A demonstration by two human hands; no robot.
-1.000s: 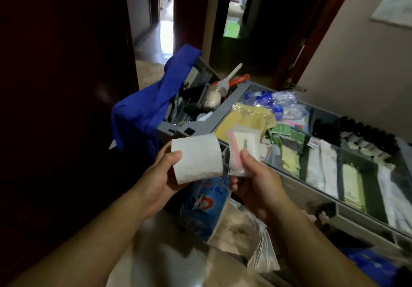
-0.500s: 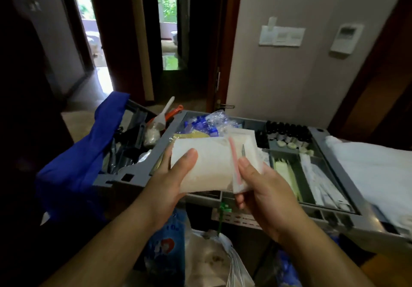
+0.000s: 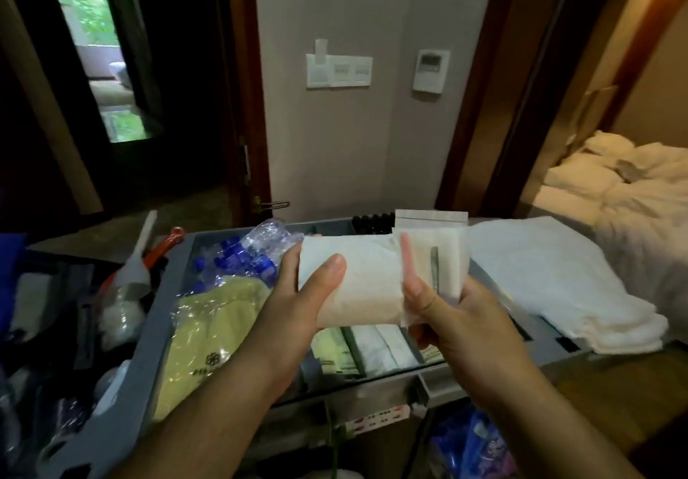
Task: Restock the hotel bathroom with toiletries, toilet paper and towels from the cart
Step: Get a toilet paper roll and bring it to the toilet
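Observation:
My left hand (image 3: 298, 299) grips a white toilet paper roll (image 3: 357, 281), thumb across its front, above the grey cart tray (image 3: 149, 348). My right hand (image 3: 458, 326) pinches several white toiletry packets (image 3: 439, 258) against the roll's right end; a pink stick and a dark narrow item show through the packets. Folded white towels (image 3: 558, 277) lie on the cart's right end, beside my right hand.
The tray holds blue-capped water bottles (image 3: 245, 255), a yellow-green bag (image 3: 212, 333), pale sachets (image 3: 372, 348) and small dark bottles (image 3: 372, 217). A brush (image 3: 137, 262) stands in the left bin. Bags (image 3: 473, 445) hang below. A wall with switches lies ahead, a bed (image 3: 625, 188) at right.
My view has swung right and up, from the cart's left end to the wall and bedroom. The packets in my right hand have come against the roll's end. Both hands keep their hold.

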